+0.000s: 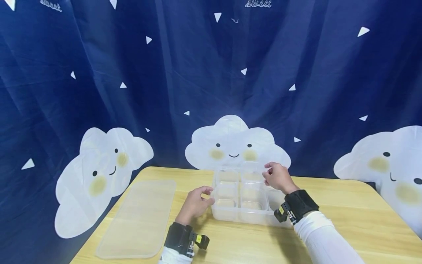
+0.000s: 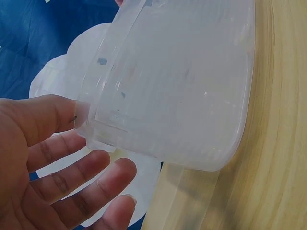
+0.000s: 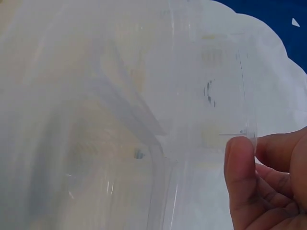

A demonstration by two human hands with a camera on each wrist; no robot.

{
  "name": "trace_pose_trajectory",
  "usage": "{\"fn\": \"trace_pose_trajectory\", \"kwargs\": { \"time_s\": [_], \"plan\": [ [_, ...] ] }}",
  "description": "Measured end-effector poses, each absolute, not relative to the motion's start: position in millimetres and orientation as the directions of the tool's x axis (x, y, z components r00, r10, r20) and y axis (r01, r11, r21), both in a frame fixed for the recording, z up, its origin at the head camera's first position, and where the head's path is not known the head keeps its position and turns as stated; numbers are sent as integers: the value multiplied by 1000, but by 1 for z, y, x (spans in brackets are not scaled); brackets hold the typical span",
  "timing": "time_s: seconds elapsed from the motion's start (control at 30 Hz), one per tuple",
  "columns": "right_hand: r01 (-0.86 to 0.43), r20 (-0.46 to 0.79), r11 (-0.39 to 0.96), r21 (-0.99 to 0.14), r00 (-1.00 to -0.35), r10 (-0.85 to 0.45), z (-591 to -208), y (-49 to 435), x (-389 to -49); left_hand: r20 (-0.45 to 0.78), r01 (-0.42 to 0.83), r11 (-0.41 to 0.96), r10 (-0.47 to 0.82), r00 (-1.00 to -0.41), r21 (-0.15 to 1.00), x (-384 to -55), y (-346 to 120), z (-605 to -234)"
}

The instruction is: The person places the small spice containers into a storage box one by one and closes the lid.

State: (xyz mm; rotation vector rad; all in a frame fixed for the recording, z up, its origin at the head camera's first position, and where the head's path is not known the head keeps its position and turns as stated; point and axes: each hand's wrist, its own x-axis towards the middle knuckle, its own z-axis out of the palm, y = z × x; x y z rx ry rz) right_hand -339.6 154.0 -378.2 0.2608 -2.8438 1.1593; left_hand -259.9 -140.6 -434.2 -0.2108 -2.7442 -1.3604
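A clear plastic compartment box (image 1: 230, 215) stands on the table, with several clear inner bins sitting in it. My left hand (image 1: 195, 202) is at the box's left side; in the left wrist view the thumb and index finger (image 2: 60, 148) hold its rim, the other fingers spread loosely below. Over the back middle of the box, a clear inner bin (image 1: 252, 169) stands higher than its neighbours. My right hand (image 1: 278, 178) pinches this bin's right edge between thumb and finger, seen closer in the right wrist view, where the bin's wall (image 3: 216, 105) is see-through.
A translucent flat rectangular lid (image 1: 138, 220) lies on the wooden table (image 1: 349, 220), left of the box. Behind the table hangs a dark blue curtain (image 1: 204, 73) with white clouds. The right forearm passes over the box's right front corner.
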Motion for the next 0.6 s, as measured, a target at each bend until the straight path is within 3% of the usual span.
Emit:
{"fn": "trace_pose_trajectory", "kwargs": {
  "time_s": [0.6],
  "plan": [
    [-159,81,715,-681,-986,-143,-386,151,-342,133,175,595,113,-985,784,-258,-140,-432]
  ]
}}
